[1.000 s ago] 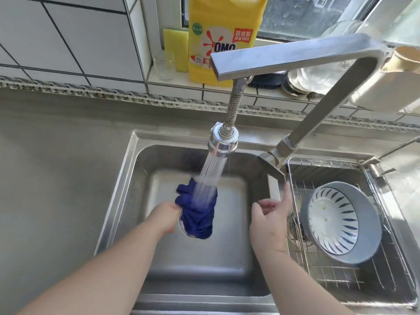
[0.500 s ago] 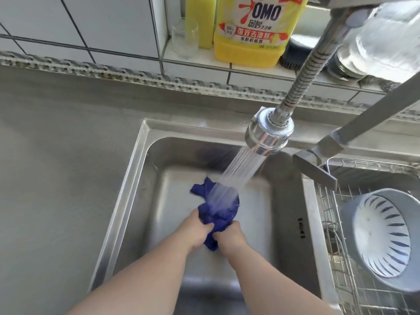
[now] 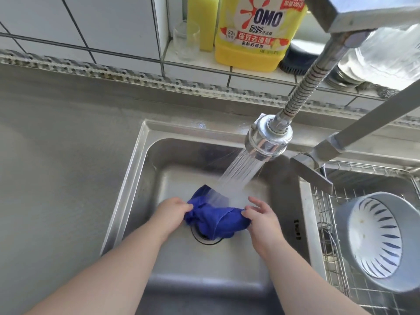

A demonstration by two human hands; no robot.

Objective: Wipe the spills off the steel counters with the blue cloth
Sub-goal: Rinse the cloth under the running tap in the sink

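Since 0.5 s ago the 2 hands have drawn apart, spreading the cloth (image 3: 216,218) from a tight wad into a band stretched between them. Left hand (image 3: 171,211) grips the cloth's left end, fingers curled round a bunched fold. Right hand (image 3: 259,215) pinches the right edge between thumb and forefinger; its other fingers are extended and loose. Cloth hangs between the hands, over the drain (image 3: 205,238) in the sink (image 3: 127,185), with the spray (image 3: 241,171) landing on its far edge, just beyond the right hand's fingertips.

Handling, judged: soaked fabric, limp, heavier than when dry, sagging in the middle, likely to drip. Not fragile; wet weave should give fair grip. Best taken by bunching it in a full fist; an edge pinch may slip under the water's push. Needs wringing before the counter (image 3: 56,155), left of the left hand, is wiped.
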